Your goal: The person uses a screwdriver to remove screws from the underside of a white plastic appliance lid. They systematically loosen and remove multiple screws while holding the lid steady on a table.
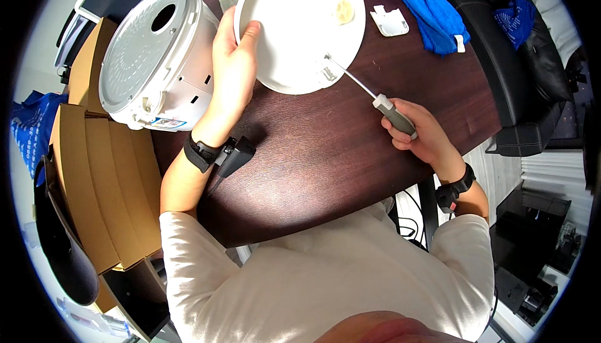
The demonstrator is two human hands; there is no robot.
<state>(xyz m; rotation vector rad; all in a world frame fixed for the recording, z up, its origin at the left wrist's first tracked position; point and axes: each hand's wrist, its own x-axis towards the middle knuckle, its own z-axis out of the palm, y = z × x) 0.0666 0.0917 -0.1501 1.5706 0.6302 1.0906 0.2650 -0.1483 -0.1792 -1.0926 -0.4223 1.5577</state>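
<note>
The left hand (233, 67) grips the white lid (300, 27) by its near rim, just beside the cooker (156, 55). The right hand (416, 133) holds a screwdriver (375, 99), its tip at the lid's bracket (327, 71). Best to keep the shaft square and press firmly.

The left hand (233, 67) grips the left rim of a round white appliance lid (300, 27), which lies flat on the dark wooden table (313, 155) near its far edge. The right hand (419, 135) holds a grey-handled screwdriver (379, 102); its tip meets a bracket at the lid's near rim. A white cooker body (156, 58) stands at the table's left edge. A blue cloth (419, 5) and a small white plastic part (389, 20) lie toward the far right edge.
</note>
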